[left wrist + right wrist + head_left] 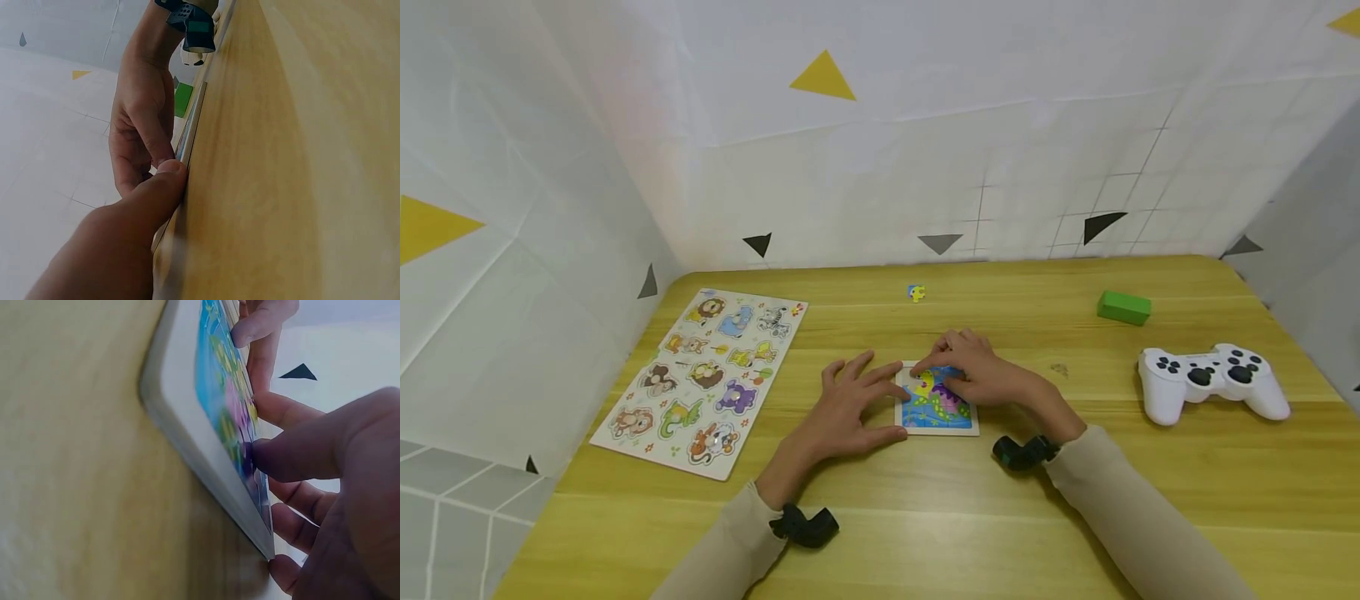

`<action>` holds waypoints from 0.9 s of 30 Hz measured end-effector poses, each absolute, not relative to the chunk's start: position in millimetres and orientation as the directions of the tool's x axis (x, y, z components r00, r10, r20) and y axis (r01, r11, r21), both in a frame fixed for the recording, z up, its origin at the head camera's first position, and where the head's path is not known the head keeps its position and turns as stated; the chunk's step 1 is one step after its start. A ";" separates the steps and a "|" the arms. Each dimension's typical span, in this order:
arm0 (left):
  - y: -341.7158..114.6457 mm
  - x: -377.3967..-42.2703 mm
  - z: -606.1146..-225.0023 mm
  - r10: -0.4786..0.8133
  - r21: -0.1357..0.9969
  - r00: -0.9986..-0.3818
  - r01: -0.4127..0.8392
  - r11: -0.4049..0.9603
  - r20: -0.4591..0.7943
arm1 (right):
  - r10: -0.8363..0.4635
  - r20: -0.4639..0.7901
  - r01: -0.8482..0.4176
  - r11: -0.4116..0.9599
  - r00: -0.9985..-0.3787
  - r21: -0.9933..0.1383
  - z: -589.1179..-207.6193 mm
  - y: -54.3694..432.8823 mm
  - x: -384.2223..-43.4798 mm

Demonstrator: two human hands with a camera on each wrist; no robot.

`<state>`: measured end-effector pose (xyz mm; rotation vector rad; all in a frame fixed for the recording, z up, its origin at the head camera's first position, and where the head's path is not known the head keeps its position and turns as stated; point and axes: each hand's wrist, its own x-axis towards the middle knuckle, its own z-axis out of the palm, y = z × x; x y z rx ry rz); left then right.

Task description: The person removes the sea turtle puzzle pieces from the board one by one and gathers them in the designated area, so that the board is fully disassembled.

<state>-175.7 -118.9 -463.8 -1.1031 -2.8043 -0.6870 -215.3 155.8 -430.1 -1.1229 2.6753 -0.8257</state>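
In the head view a small jigsaw puzzle (942, 431) lies flat on the table in a pale frame, with a colourful sea picture on a blue ground. A bare pale patch shows at its upper left. My left hand (848, 410) has its fingers spread, fingertips and thumb touching the frame's left side. From the right, my right hand (981, 372) reaches over the puzzle, its index finger stretched to the upper left part. Its thumb (294, 453) presses on the picture, and the other fingers lie along the far edge. A loose yellow and blue puzzle piece (916, 292) lies beyond the puzzle.
On the left lies a large animal puzzle board (700, 392). A green block (1123, 307) and a white game controller (1213, 379) are at the right of the wooden table (917, 517). White sheeting with triangles (880, 167) stands behind the table's far edge.
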 end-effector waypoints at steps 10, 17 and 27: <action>-118.9 -174.1 -461.6 0.631 0.386 -0.751 0.650 0.654 0.195 | -0.694 0.113 -0.628 0.554 -0.711 -0.546 -432.0 156.9 -215.6; -118.9 -174.0 -461.8 0.630 0.388 -0.750 0.651 0.652 0.201 | -0.704 0.149 -0.649 0.523 -0.694 -0.552 -436.2 157.9 -218.1; -119.0 -173.6 -462.1 0.631 0.392 -0.746 0.657 0.644 0.212 | -0.683 0.117 -0.608 0.543 -0.721 -0.579 -437.3 161.0 -219.8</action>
